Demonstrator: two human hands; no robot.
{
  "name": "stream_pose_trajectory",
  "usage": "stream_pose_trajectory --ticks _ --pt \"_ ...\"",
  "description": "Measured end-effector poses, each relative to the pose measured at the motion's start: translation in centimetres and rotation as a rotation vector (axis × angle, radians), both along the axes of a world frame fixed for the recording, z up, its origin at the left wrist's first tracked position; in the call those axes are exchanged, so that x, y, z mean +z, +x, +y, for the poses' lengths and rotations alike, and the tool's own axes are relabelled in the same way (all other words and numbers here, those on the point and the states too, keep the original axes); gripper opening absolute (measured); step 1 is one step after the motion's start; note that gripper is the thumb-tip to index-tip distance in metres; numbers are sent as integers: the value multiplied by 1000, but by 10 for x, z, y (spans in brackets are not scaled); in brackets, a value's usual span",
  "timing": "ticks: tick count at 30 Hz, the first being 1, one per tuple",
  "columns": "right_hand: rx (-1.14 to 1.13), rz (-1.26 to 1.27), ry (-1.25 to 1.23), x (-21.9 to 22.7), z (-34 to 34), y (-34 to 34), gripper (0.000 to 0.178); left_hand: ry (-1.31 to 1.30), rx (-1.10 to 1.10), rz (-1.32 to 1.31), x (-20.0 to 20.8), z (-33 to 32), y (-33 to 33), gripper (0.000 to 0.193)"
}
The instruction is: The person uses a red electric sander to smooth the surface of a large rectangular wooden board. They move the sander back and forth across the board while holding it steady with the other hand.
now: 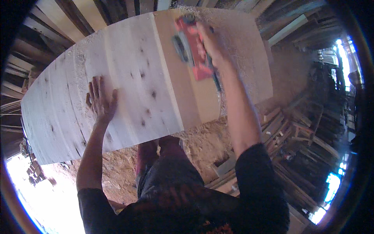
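Observation:
A wide wooden panel [132, 113] of joined boards lies in front of me, pale with dark knots on its left part and yellower wood to the right. My left hand [102, 100] rests flat on the pale boards with its fingers spread. At the far right part of the panel, my right hand [211, 42] is wrapped around the handle of a red electric planer [198, 58], which is blurred by motion. The planer sits on the yellower boards, and a dark cord [217, 82] trails from its near end. Its underside is hidden.
Curly shavings [194, 11] lie along the panel's far edge. Stacked planks [66, 19] stand beyond it. Sawdust [206, 142] covers the ground by my legs. Scrap wood [307, 128] is piled at the right, and loose planks [224, 183] lie near my right side.

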State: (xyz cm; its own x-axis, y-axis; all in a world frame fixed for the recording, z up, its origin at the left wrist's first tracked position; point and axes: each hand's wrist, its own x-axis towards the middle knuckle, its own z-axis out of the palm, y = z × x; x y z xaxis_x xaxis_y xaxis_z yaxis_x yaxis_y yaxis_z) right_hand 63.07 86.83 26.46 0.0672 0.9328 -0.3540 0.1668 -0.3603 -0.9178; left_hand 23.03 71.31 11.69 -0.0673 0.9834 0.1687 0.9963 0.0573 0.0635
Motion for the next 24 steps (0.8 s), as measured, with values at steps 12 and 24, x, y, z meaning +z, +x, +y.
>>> stream_pose_trajectory --ticks 12,24 --pt "-257 -111 -308 23 -324 -6 44 41 0 -186 -3 -3 2 79" --pt "53 2 -39 -9 28 -57 69 51 -48 -127 -5 -7 -4 80"
